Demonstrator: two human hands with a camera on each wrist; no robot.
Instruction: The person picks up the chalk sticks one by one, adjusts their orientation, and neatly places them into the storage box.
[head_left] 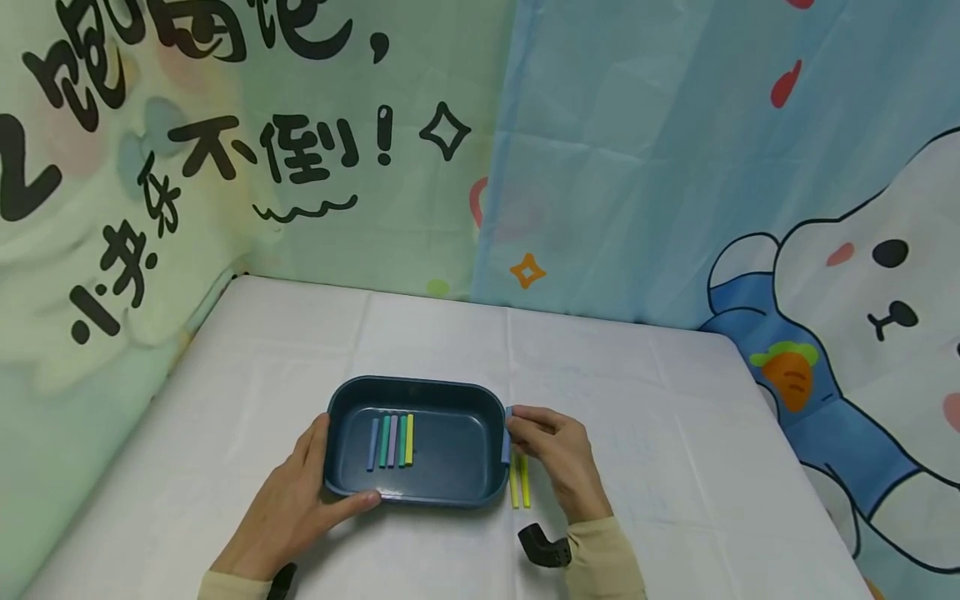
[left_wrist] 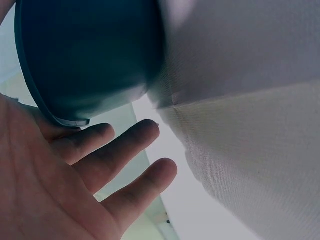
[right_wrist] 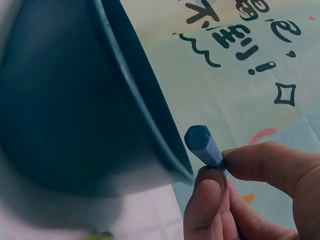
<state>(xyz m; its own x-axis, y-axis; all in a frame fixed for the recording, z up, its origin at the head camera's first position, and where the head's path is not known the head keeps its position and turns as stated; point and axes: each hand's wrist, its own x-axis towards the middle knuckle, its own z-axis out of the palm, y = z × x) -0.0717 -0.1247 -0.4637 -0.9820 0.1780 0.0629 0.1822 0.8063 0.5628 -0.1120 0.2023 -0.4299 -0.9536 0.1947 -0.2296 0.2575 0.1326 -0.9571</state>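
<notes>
A dark blue tray [head_left: 457, 446] stands on the white cloth. Inside, toward its left, several chalk sticks in blue, green, purple and yellow [head_left: 409, 440] lie side by side. Around the tray's near left corner is my left hand [head_left: 288, 500], thumb along the front edge and fingers at the left side; in the left wrist view its other fingers [left_wrist: 125, 155] extend loosely, off the wall. My right hand [head_left: 558, 454] pinches a blue chalk stick [right_wrist: 204, 145] between thumb and fingers, just outside the right rim. Two yellow chalk sticks [head_left: 525, 482] lie beside the tray, below that hand.
The white-clothed table [head_left: 675, 467] extends around the tray on all sides. Behind it hangs a printed fabric backdrop [head_left: 600, 167] with black lettering at left and a cartoon bear at right. A black strap piece [head_left: 543, 547] sits at the right wrist.
</notes>
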